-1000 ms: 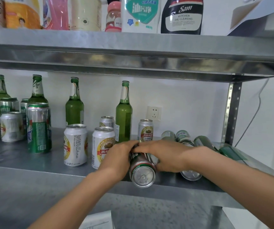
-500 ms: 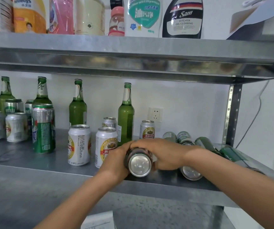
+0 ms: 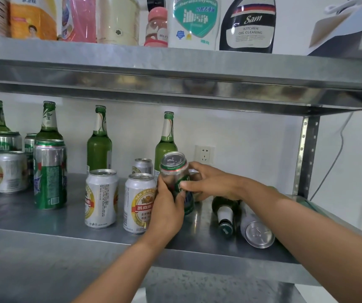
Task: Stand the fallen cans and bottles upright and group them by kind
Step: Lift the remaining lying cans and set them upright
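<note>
**A:** Where is our tall green-and-silver aluminium can (image 3: 174, 171) now?

**B:** Above the middle of the grey steel shelf (image 3: 44, 217), between our two hands. It is tilted, with its silver top leaning toward us. We cannot tell whether its base touches the shelf.

**A:** And our fingers?

**B:** Our left hand (image 3: 167, 213) wraps around the lower half of the can. Our right hand (image 3: 212, 182) grasps its right side, thumb across the green label.

**A:** What lies near it?

**B:** Just to its right a dark green glass bottle (image 3: 225, 212) lies on its side, cap toward us. A plain silver can (image 3: 255, 228) lies fallen just beside that. To the left stand two short white-and-gold cans (image 3: 101, 197). Upright green glass bottles (image 3: 99, 147) stand along the back.
</note>
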